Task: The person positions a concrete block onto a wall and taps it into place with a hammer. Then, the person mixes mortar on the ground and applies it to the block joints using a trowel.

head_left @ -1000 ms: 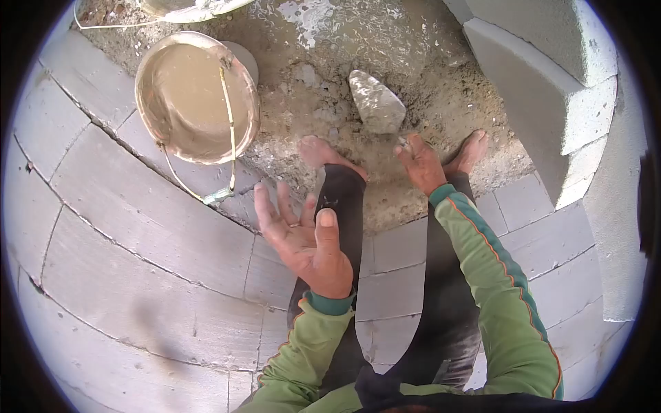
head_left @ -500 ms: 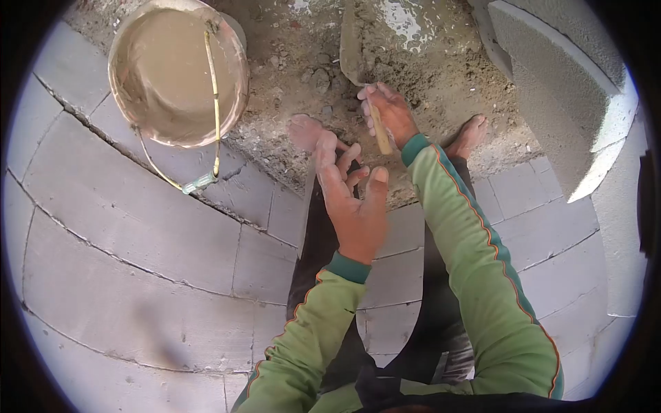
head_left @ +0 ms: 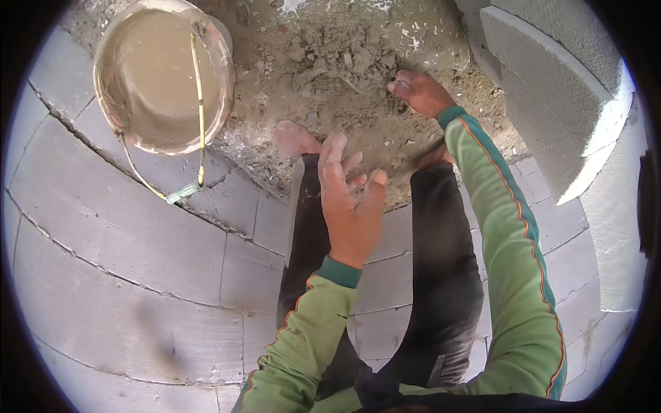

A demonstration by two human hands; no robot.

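Observation:
My right hand (head_left: 423,93) is closed at the right edge of a heap of wet grey-brown mortar (head_left: 344,58). It grips the trowel, whose handle is hidden by the fingers and whose blade is mostly lost in the mortar. My left hand (head_left: 350,203) hovers above my left leg, palm turned inward. Its fingers are apart and slightly bent, dusted with mortar, and it holds nothing.
At upper left stands a round bucket (head_left: 226,113) of muddy water, its wire handle hanging over the near side. Grey blocks (head_left: 131,206) form the surface at left and below. Panels (head_left: 551,82) lean at right. My bare left foot (head_left: 296,138) is by the dirt.
My right hand has moved right and slightly forward with the trowel; its wooden handle no longer shows. A mortar heap now appears beside it. My left hand has barely shifted.

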